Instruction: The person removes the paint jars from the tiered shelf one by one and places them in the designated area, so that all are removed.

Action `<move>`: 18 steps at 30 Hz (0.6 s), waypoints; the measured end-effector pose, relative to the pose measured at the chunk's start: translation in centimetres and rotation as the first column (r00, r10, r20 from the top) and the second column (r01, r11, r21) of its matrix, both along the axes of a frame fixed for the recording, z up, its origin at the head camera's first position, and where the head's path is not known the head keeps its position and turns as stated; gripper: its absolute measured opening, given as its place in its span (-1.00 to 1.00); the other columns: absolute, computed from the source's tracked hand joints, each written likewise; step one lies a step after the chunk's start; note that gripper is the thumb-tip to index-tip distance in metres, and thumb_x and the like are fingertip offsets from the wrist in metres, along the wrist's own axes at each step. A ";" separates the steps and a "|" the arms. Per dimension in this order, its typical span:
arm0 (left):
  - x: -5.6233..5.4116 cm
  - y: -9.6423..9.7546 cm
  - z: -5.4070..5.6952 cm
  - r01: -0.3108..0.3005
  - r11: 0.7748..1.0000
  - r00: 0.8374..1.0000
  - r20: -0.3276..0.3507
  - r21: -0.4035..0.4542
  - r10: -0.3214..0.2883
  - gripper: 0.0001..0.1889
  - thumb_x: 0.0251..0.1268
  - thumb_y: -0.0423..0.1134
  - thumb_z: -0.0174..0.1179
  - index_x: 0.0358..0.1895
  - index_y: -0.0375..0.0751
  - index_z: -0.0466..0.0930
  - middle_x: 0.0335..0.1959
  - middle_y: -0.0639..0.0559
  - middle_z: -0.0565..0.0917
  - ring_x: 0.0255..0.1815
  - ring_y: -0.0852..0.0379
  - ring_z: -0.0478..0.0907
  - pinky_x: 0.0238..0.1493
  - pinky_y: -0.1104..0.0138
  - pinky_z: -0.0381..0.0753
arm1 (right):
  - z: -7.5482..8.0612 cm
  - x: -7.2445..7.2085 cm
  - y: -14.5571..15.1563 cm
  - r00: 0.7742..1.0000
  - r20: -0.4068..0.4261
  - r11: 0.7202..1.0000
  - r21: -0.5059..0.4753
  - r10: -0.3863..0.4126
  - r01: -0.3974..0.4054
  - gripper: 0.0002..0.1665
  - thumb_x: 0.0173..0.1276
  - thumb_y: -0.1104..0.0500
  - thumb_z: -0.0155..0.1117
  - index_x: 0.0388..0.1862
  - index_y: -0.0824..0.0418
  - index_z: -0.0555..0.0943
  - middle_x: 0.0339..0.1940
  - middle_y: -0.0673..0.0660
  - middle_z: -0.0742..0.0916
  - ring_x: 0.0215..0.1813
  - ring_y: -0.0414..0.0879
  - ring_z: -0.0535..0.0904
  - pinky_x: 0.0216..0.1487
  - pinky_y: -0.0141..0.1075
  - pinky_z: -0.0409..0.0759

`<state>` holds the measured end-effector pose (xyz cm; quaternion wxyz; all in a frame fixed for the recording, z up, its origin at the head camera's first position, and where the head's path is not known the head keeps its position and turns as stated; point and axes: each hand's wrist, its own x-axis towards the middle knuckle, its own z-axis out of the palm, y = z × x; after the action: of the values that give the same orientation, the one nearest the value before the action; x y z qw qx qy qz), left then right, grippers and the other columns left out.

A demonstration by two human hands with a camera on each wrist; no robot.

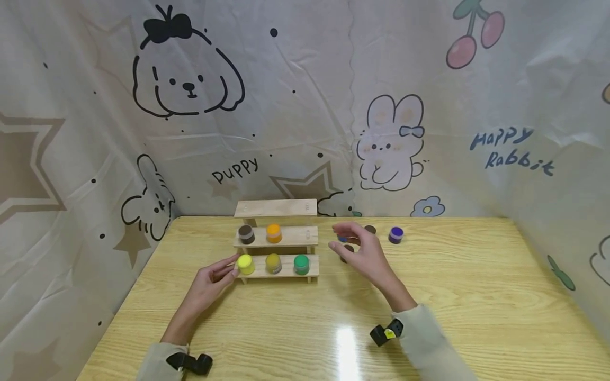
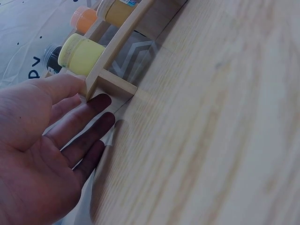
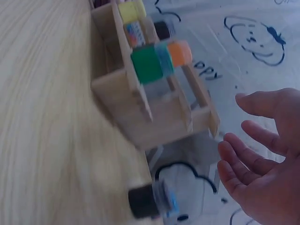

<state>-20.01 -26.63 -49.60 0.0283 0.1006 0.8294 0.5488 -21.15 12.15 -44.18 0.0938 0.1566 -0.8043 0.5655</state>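
Note:
A three-tier wooden shelf [image 1: 276,208] stands on the table. My left hand [image 1: 209,283] is at its left end; in the left wrist view the thumb and fingertips touch the plank's end, fingers loosely extended. Yellow [image 1: 245,264], mustard [image 1: 273,263] and green [image 1: 301,264] jars line the bottom tier. Dark [image 1: 245,234] and orange [image 1: 274,233] jars sit on the middle tier. Right of the shelf, my right hand [image 1: 364,254] hovers with parted fingers and holds nothing. It partly covers a blue jar [image 1: 342,239] and a dark jar [image 1: 346,257].
A purple-blue jar [image 1: 395,235] and another dark-topped jar [image 1: 370,229] stand toward the table's back, right of the shelf. A printed curtain [image 1: 295,106] hangs behind the wooden table [image 1: 267,328] and along its sides.

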 end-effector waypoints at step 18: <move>-0.1 0.0 -0.3 -0.004 1.000 1.000 -0.015 -0.003 0.004 -0.49 0.54 -0.19 0.22 0.44 -0.32 0.46 0.41 -0.19 0.50 0.26 -0.01 0.59 0.09 0.55 0.53 | 2.0 -2.6 -7.2 0.990 -0.027 0.986 0.088 0.141 -0.139 -0.50 0.38 0.16 0.48 0.26 0.18 0.60 0.11 0.09 0.72 0.15 0.08 0.64 0.24 -0.10 0.59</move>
<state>-20.10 -26.68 -49.91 0.0213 0.1031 0.8307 0.5467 -23.78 4.99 -42.15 0.0603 0.2260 -0.8132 0.5329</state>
